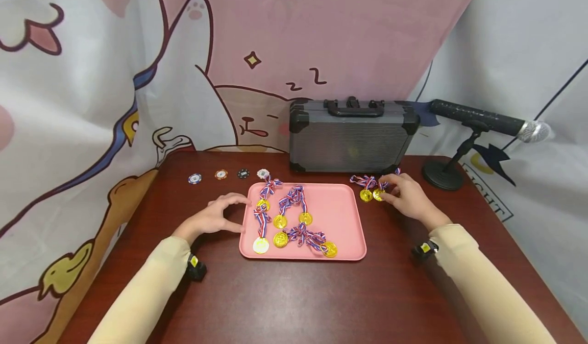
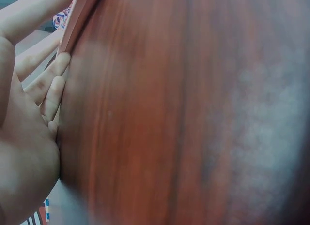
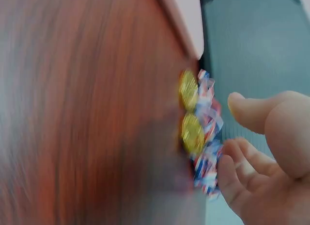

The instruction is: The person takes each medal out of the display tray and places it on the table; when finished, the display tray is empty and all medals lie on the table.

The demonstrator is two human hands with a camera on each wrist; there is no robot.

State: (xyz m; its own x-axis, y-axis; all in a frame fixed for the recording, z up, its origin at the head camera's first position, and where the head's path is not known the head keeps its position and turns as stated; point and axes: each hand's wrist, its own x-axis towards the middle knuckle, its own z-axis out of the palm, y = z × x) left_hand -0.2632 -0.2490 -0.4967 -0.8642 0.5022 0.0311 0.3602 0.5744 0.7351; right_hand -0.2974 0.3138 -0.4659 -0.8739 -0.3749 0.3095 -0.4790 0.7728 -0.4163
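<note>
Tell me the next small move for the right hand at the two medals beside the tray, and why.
Probably pinch the nearer of the two gold medals: the right hand has its fingers at the ribbons without visibly gripping, while the left hand steadies the pink tray, where other medals already lie.

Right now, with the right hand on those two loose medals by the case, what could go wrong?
1. The two gold medals lie side by side with their ribbons bunched; the right hand might lift both together.
2. Ribbons on the pink tray already overlap, so another may tangle.
3. The left hand only touches the tray's edge; it could slide.
</note>
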